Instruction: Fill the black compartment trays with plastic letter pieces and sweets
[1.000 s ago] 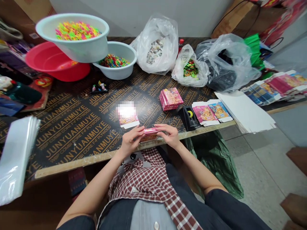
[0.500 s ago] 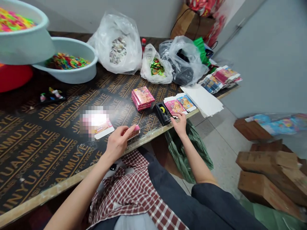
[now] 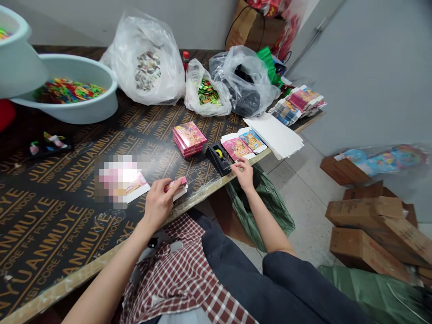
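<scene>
My left hand (image 3: 159, 203) is closed on a small pink box (image 3: 178, 184) with a white edge, held against the table near its front edge. My right hand (image 3: 243, 174) pinches at the front end of a black tape dispenser (image 3: 219, 159) with a yellow core; its fingertips are closed on the clear tape, which barely shows. Behind the dispenser stands a stack of finished-looking pink boxes (image 3: 189, 138). Flat pink cartons (image 3: 237, 147) and a blue carton (image 3: 251, 140) lie just right of the dispenser. Another pink carton (image 3: 137, 185), partly blurred out, lies left of my left hand.
Blue-grey tubs (image 3: 113, 101) with colourful small pieces stand at the left. Plastic bags (image 3: 168, 81) line the back of the table. White sheets (image 3: 275, 135) overhang the right edge. Below hangs a green bag (image 3: 270, 209); cardboard boxes (image 3: 367, 252) sit on the floor.
The view has swung slightly right, so the table's things appear further left. My left hand still grips the pink box, and my right hand stays by the dispenser's front end.
</scene>
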